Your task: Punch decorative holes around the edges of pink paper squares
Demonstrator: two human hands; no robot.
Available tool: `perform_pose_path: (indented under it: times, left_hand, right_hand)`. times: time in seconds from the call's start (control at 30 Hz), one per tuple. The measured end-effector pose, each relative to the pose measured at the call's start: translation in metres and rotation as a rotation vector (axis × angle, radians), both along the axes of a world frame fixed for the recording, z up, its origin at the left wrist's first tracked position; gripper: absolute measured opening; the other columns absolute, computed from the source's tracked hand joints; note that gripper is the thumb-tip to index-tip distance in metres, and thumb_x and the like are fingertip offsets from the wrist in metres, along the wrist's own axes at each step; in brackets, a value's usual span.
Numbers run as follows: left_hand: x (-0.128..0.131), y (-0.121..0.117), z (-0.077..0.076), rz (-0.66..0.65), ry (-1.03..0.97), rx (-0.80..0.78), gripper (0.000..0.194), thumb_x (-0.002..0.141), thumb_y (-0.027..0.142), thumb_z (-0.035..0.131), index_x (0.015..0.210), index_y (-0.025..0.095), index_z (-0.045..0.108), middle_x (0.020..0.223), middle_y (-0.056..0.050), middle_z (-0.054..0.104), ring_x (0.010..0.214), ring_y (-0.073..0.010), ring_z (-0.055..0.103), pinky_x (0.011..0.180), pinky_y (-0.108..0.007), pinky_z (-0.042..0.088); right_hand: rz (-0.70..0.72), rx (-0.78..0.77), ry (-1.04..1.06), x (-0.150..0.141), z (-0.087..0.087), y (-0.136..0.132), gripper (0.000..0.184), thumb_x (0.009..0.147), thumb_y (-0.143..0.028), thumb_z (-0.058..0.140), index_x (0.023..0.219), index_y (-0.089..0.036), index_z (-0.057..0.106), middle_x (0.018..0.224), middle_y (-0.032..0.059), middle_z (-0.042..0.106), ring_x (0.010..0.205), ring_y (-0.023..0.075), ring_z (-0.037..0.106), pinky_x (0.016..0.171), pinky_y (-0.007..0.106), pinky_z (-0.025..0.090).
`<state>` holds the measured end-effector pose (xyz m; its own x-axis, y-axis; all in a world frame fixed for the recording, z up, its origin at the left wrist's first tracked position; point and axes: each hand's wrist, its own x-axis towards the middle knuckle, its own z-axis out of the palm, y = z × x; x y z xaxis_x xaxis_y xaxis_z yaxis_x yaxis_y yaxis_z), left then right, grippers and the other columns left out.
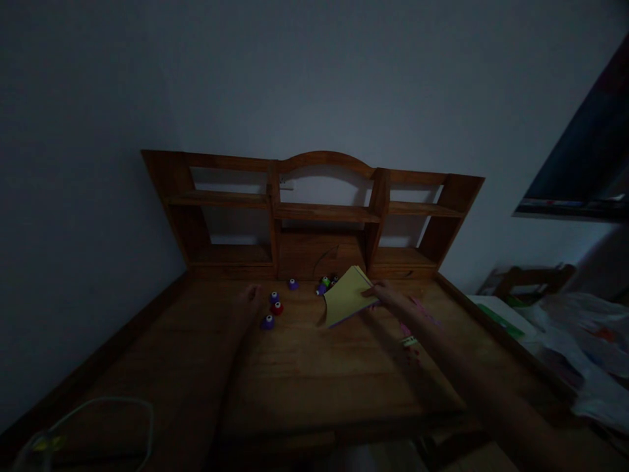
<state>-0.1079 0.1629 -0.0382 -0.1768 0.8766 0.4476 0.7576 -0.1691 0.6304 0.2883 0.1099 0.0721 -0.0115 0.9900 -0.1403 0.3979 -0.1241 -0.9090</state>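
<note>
My right hand (pixel 386 295) grips the right edge of a yellow paper booklet (pixel 346 298), thumb on top, and holds it tilted above the desk. Its pages bend and a darker edge shows along the bottom. My left hand (pixel 249 298) is curled closed over the desk's left side; what it holds, if anything, is hidden. Just right of it are purple toy pieces with eye-like white tops, one (pixel 268 322) nearest me, and a red one (pixel 277 308). Another purple piece (pixel 293 284) sits farther back. Beyond the booklet's left corner is a cluster with a green piece (pixel 325 281).
A wooden shelf unit (pixel 324 211) rises at the back of the desk (pixel 295 380). Pink strips (pixel 405 331) lie beneath my right forearm. A pale cord (pixel 108 398) loops at front left. Plastic bags (pixel 584 334) and a chair (pixel 533 278) stand to the right.
</note>
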Motion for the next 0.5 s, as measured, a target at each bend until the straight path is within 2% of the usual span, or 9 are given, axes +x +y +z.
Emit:
perform_pose_path:
  times: [0.13,0.27,0.4,0.5]
  left_hand:
    - [0.000,0.000,0.000,0.000,0.003,0.002,0.032,0.091,0.039,0.038,0.097,0.020,0.063,0.097,-0.005,0.068,0.084,-0.0188,0.063,0.075,-0.029,0.047]
    - [0.001,-0.001,0.001,-0.007,0.002,0.001,0.031,0.092,0.038,0.037,0.099,0.020,0.062,0.098,-0.006,0.068,0.087,-0.0193,0.064,0.076,-0.029,0.047]
    - [0.001,-0.005,0.004,0.009,0.021,-0.022,0.028,0.091,0.035,0.039,0.097,0.021,0.062,0.096,-0.006,0.068,0.085,-0.0200,0.064,0.075,-0.030,0.048]
    - [0.007,-0.008,0.014,0.021,0.022,0.049,0.027,0.091,0.036,0.040,0.096,0.021,0.062,0.096,-0.005,0.068,0.086,-0.0195,0.063,0.075,-0.029,0.048]
  right_hand:
    - [-0.023,-0.005,-0.019,-0.011,0.002,-0.006,0.016,0.066,-0.018,0.062,0.081,-0.018,0.066,0.068,0.0089,0.068,0.069,0.0221,0.063,0.061,0.028,0.050]
    - [-0.092,-0.020,-0.044,-0.010,0.003,-0.010,0.014,0.066,-0.017,0.061,0.079,-0.017,0.066,0.066,0.0091,0.068,0.067,0.0223,0.064,0.061,0.029,0.052]
    - [-0.110,-0.023,-0.034,0.008,0.000,-0.015,0.013,0.066,-0.018,0.059,0.077,-0.013,0.064,0.063,0.0073,0.066,0.055,0.0172,0.062,0.053,0.025,0.051]
    - [-0.097,-0.042,-0.038,0.032,-0.008,-0.022,0.012,0.067,-0.020,0.057,0.074,-0.013,0.063,0.061,0.0069,0.066,0.048,0.0151,0.059,0.048,0.024,0.049]
